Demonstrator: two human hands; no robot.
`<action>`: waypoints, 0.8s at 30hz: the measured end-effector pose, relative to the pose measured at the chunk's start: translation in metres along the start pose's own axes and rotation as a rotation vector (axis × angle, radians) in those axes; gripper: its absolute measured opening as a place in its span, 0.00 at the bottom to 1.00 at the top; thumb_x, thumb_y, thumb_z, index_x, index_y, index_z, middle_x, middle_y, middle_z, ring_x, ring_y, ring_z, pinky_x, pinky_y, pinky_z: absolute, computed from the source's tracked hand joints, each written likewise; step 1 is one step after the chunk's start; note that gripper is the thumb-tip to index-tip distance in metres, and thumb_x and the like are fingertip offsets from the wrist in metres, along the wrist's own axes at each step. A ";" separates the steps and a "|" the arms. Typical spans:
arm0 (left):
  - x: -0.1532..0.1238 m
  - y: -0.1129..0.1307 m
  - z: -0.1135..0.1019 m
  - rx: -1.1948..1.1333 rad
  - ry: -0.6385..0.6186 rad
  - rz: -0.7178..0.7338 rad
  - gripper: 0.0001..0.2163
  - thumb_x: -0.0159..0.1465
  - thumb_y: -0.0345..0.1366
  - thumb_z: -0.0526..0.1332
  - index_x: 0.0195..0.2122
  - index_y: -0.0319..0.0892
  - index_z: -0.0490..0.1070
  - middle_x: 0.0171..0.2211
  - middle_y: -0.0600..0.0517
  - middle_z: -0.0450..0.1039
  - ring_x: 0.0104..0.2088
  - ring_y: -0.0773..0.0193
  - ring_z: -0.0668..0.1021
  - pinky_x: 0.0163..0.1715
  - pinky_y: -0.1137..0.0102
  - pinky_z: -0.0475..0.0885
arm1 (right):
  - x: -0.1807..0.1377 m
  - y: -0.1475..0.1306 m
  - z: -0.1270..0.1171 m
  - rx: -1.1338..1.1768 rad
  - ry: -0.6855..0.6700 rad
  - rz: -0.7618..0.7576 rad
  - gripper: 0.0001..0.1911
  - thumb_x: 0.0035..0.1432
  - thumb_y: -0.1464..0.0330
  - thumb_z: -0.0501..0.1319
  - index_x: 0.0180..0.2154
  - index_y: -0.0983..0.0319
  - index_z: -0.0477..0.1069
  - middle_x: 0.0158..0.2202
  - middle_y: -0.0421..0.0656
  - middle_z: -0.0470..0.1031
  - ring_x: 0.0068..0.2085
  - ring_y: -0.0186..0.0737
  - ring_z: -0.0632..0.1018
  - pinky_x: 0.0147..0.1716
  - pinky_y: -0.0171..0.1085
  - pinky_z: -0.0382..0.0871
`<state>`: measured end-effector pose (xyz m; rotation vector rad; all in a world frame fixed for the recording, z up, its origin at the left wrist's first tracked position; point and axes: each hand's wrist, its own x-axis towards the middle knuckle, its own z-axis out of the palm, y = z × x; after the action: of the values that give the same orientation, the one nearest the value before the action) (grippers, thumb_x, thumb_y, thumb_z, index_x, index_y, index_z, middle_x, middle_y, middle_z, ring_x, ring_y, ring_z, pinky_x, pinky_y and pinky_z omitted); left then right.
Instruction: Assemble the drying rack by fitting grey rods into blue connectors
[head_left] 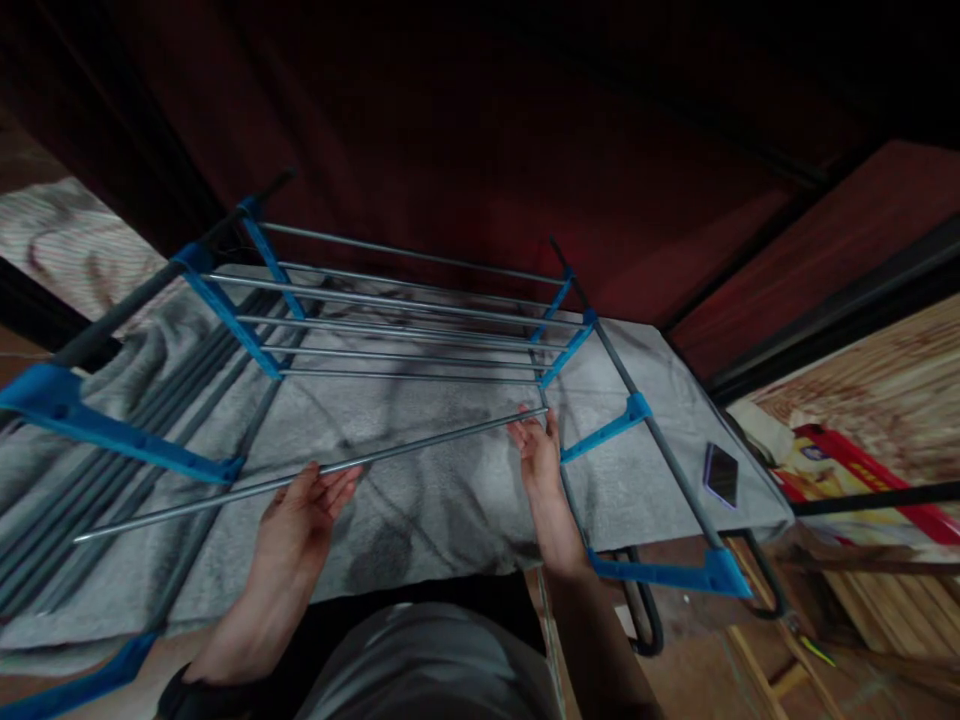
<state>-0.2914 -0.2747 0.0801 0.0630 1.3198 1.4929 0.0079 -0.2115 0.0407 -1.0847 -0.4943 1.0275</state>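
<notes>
I have the thin metal rod (442, 438) slanting from the frame's lower left to its centre, left hand (298, 508) gripping near its middle, right hand (538, 452) pinching its right end. I judge it light, stiff, slightly slippery; widely spaced holds should steady it.

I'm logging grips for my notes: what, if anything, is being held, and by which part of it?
A thin metal rod: the left hand holds it near its middle, the right hand at its right-hand end.
</notes>
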 end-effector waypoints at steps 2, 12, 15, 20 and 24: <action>0.000 0.000 0.000 0.010 0.016 -0.006 0.10 0.69 0.26 0.56 0.29 0.41 0.67 0.27 0.49 0.78 0.33 0.62 0.85 0.33 0.73 0.81 | 0.001 -0.004 -0.001 0.085 -0.021 0.051 0.25 0.53 0.67 0.66 0.53 0.51 0.67 0.47 0.40 0.82 0.45 0.40 0.83 0.53 0.47 0.77; 0.010 -0.006 -0.006 -0.029 0.026 -0.059 0.10 0.67 0.25 0.57 0.28 0.42 0.67 0.27 0.52 0.76 0.33 0.64 0.84 0.34 0.72 0.83 | -0.003 -0.008 -0.003 0.128 -0.054 0.130 0.11 0.55 0.66 0.69 0.41 0.54 0.75 0.39 0.39 0.83 0.43 0.40 0.83 0.47 0.43 0.78; 0.015 -0.006 -0.009 -0.065 0.023 -0.053 0.10 0.64 0.22 0.59 0.27 0.43 0.69 0.27 0.54 0.76 0.33 0.66 0.83 0.36 0.72 0.83 | -0.003 -0.005 -0.006 0.129 -0.036 0.148 0.09 0.54 0.67 0.70 0.38 0.54 0.75 0.37 0.38 0.82 0.40 0.39 0.82 0.44 0.40 0.79; 0.018 -0.002 -0.014 -0.093 0.034 -0.062 0.12 0.65 0.23 0.55 0.28 0.43 0.72 0.33 0.51 0.80 0.37 0.65 0.84 0.35 0.74 0.83 | -0.001 -0.002 -0.013 0.140 0.040 0.180 0.06 0.55 0.68 0.69 0.34 0.55 0.73 0.34 0.36 0.81 0.37 0.35 0.81 0.40 0.36 0.78; 0.020 0.001 -0.020 -0.096 0.090 -0.056 0.12 0.65 0.21 0.55 0.29 0.41 0.72 0.31 0.52 0.79 0.34 0.68 0.83 0.34 0.75 0.82 | -0.002 0.004 -0.020 0.166 0.067 0.226 0.10 0.54 0.69 0.70 0.30 0.56 0.70 0.30 0.36 0.80 0.34 0.35 0.81 0.38 0.35 0.79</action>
<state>-0.3134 -0.2738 0.0618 -0.1035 1.3089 1.5243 0.0206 -0.2226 0.0293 -1.0382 -0.2308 1.2038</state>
